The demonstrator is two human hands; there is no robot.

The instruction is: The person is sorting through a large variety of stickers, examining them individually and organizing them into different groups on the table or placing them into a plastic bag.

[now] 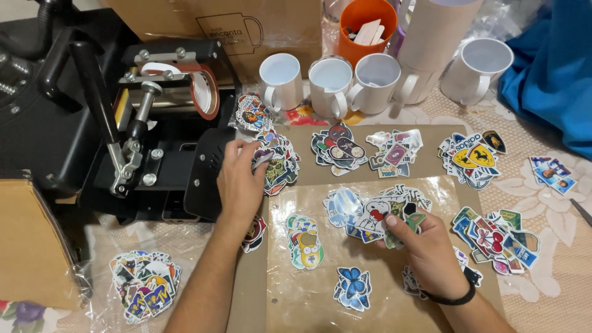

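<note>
My left hand [239,180] rests on a pile of colourful stickers [279,161] at the left of a brown cardboard sheet [431,132], fingers pinching a sticker at the pile's edge. My right hand [420,245], with a black band on the wrist, grips several stickers over another pile [370,209], thumb pressed on top. That pile lies on a clear plastic sheet [308,302]. A yellow cartoon sticker stack [305,242] and a blue butterfly sticker [353,287] lie between my hands.
A black mug heat press [154,117] stands at the left. Several white mugs [330,86] line the back, with an orange cup [364,28] behind. More sticker piles [472,157] lie right; a bagged pile [145,285] lies lower left. Blue cloth [555,74] is far right.
</note>
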